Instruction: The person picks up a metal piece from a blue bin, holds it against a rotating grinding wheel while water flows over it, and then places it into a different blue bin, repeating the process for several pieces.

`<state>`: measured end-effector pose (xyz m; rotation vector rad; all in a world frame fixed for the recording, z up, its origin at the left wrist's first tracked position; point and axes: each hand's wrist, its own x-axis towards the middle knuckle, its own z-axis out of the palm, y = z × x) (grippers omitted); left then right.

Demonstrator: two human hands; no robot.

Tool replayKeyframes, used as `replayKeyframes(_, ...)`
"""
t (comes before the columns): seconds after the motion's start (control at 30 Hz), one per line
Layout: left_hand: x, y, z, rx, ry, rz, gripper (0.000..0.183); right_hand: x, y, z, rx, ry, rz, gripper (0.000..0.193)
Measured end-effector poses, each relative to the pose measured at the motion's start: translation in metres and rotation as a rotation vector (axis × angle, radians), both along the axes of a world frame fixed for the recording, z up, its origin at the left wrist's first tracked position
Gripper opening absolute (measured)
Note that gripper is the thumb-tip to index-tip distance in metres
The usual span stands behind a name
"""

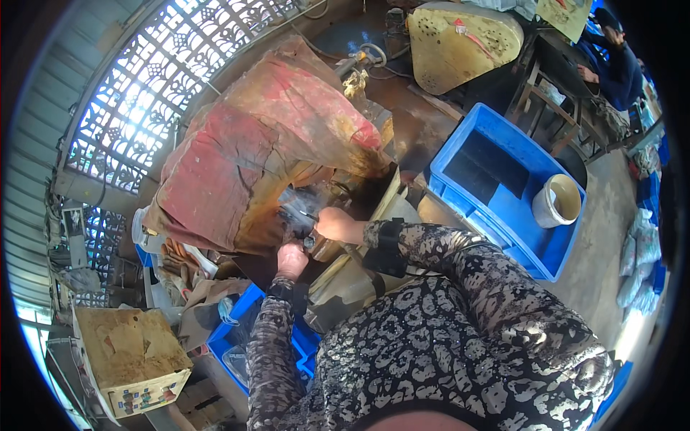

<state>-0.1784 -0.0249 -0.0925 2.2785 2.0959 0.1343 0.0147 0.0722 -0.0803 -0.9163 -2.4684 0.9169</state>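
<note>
My left hand (291,261) is closed, its fingers around something at the mouth of a red, brown-stained cloth cover (244,136). A small shiny metallic piece (309,242) shows beside its fingertips. Just to the right and farther in, my right hand (339,225) is closed in a pinch. From its fingertips a thin, short piece (307,215) points left; its kind is too small to tell. Between and beyond both hands lies a hazy, grey-blue area under the cover, and what is inside is mostly hidden. Dark bands circle both patterned sleeves at the wrists.
A blue bin (460,208) at right holds a dark sheet and a white bucket (557,201). At lower left stand a stained cardboard box (133,345) and another blue crate (248,298). Tan gloves (176,262) lie left. Another person (618,72) is at the far right.
</note>
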Motion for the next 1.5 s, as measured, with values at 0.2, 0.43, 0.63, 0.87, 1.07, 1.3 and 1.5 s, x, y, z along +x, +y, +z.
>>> replayKeyframes(0.2, 0.002, -0.002, 0.006, -0.026, 0.002, 0.001, 0.025, -0.014, -0.007, -0.008, -0.191, 0.144, -0.111, 0.026)
replayKeyframes(0.43, -0.003, -0.003, -0.004, 0.01, -0.035, 0.047, 0.011, 0.006, -0.015, 0.014, -1.195, 0.567, -0.221, 0.014)
replayKeyframes(0.63, -0.003, -0.007, 0.006, -0.067, 0.017, 0.053, 0.017, 0.021, -0.006, 0.028, -1.365, 0.602, -0.24, 0.017)
replayKeyframes(0.87, 0.0, -0.013, 0.018, -0.055, 0.064, 0.027, 0.02, 0.021, -0.002, 0.028, -1.404, 0.509, -0.236, 0.01)
replayKeyframes(1.07, -0.002, -0.013, 0.023, -0.068, 0.092, 0.013, 0.017, 0.02, 0.004, 0.023, -1.517, 0.648, -0.238, 0.011)
replayKeyframes(1.3, -0.004, -0.002, 0.007, -0.058, 0.061, -0.011, 0.014, 0.018, 0.029, 0.047, -0.271, -0.092, -0.292, 0.035)
replayKeyframes(1.5, -0.008, 0.005, -0.006, -0.038, 0.036, -0.073, 0.014, 0.013, 0.018, 0.04, -0.012, -0.136, -0.09, 0.028)
